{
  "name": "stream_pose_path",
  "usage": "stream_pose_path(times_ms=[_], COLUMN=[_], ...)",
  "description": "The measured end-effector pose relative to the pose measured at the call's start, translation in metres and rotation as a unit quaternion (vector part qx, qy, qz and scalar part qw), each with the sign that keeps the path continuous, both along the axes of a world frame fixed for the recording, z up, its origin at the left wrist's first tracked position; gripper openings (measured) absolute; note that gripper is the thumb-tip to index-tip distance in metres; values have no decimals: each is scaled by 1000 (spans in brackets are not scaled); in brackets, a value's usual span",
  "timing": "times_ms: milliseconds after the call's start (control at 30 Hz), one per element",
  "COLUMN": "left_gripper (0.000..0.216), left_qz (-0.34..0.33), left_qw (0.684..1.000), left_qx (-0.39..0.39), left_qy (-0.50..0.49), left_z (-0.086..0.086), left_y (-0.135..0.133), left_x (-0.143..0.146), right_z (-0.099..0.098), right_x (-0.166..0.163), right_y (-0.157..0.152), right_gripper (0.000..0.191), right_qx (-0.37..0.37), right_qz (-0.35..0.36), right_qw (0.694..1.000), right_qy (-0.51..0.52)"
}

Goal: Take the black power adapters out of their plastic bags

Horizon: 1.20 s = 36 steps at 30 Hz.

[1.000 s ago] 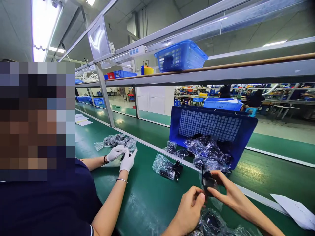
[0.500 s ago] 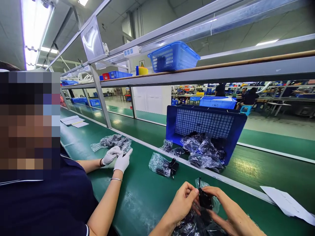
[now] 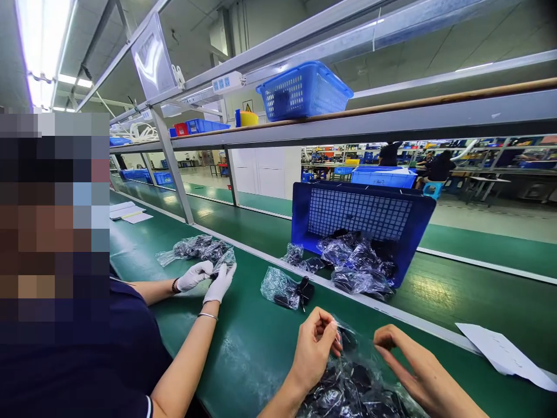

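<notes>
Factory assembly line. Long green workbench (image 3: 243,348) runs under both hands, with a metal rack shelf (image 3: 391,125) overhead carrying a blue basket (image 3: 304,93) and power sockets (image 3: 226,83). Just beyond the hands a blue crate (image 3: 361,220) lies tipped on its side, spilling bagged black parts (image 3: 354,261). To the left of the hands a co-worker in white gloves (image 3: 209,278) handles more bags. Behind the rack: more benches, blue bins (image 3: 383,176), seated workers (image 3: 439,165), strip lights (image 3: 39,52) on the ceiling.

Tipped basket (image 3: 409,215) behind bagged parts (image 3: 354,264), co-worker left, paper (image 3: 500,354) perhaps loose right.
</notes>
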<state>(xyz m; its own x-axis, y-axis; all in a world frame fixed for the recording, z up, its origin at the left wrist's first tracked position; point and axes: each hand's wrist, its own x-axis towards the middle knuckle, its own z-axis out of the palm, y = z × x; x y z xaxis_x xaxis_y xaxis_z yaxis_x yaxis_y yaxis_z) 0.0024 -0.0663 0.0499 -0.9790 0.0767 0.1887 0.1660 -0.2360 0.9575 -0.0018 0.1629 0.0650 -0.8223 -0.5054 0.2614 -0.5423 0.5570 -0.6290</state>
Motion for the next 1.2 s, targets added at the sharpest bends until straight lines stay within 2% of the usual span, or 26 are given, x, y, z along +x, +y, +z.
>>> stream_pose_path(times_ms=[67, 100, 167, 200, 233, 300, 333, 433, 567, 667, 733, 900, 1000, 1100, 1200], left_gripper=[32, 31, 29, 28, 26, 22, 21, 25, 42, 53, 59, 45, 41, 40, 42], left_qz=[-18, -27, -40, -44, -47, -57, -64, -73, -117, -186, -214, -177, -144, -118, -99], left_qw=[1000, 999, 998, 996, 992, 985, 982, 984, 992, 976, 964, 950, 948, 957, 981], left_qx=[7, 3, -29, -55, -82, -112, -112, -71, 37, 90, 133, 244, 274, 260, 166], left_qy=[12, 19, 42, 58, 78, 119, 140, 143, 0, -71, -80, -77, -77, -48, 6], left_z=[0, 0, 1, 3, 4, 9, 11, 12, -1, -12, -12, 1, 3, 1, -4], left_y=[0, 1, 3, 4, 4, 4, 4, 3, 8, 14, 16, 10, 7, 6, 6], left_x=[3, 5, 10, 13, 15, 19, 20, 19, 9, 4, 4, 10, 8, 6, 6], right_z=[-2, -4, -10, -12, -14, -15, -16, -14, -5, 6, 12, 17, 12, 4, -3], right_x=[3, 5, 9, 10, 10, 8, 5, -4, -9, -2, 5, 18, 13, 4, 0], right_y=[-6, -10, -21, -26, -30, -35, -36, -27, -11, -10, -16, -34, -31, -18, -11], right_gripper=[14, 30, 73, 78, 69, 31, 28, 39, 43, 43, 41, 36, 36, 39, 56], right_qx=[-24, -25, -6, 6, 11, -13, -34, -111, -241, -336, -366, -340, -277, -204, -176], right_qz=[-27, -43, -61, -53, -33, 6, 11, -56, -152, -168, -150, -48, -13, -55, -74], right_qw=[999, 999, 998, 998, 999, 1000, 999, 992, 954, 919, 906, 906, 930, 963, 975], right_qy=[11, 20, 31, 28, 18, -1, -8, -31, -89, -119, -152, -248, -241, -166, -111])
